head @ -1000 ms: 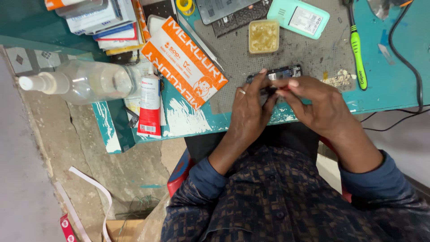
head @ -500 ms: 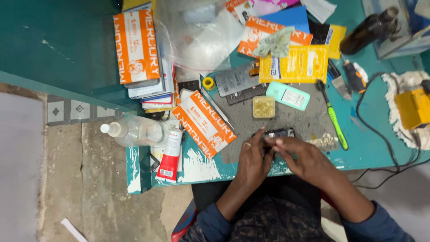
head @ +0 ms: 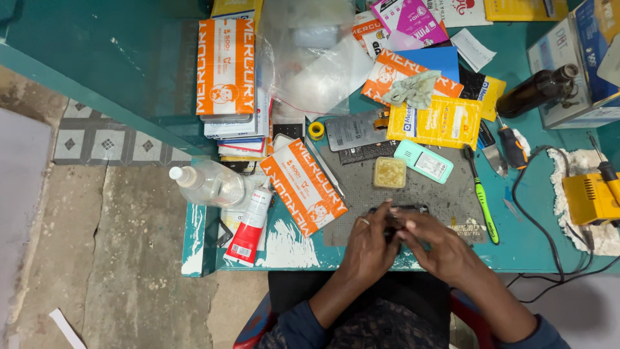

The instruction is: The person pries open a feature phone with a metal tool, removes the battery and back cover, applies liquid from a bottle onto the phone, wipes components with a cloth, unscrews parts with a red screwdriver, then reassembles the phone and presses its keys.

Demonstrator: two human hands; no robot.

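Both the left hand [head: 369, 249] and the right hand [head: 434, 249] cover most of the small dark device [head: 400, 210] at lower centre, so its kind cannot be told, while the white box [head: 575, 58] and yellow tool station [head: 591, 197] run off the right edge.

I see the phone [head: 399, 211] lying on the mat [head: 445, 190] between my left hand [head: 369, 249] and right hand [head: 439, 249]. A toothbrush [head: 481, 201] lies right of the mat; bottle [head: 206, 183] and tube [head: 250, 226] lie left on the counter [head: 549, 249].
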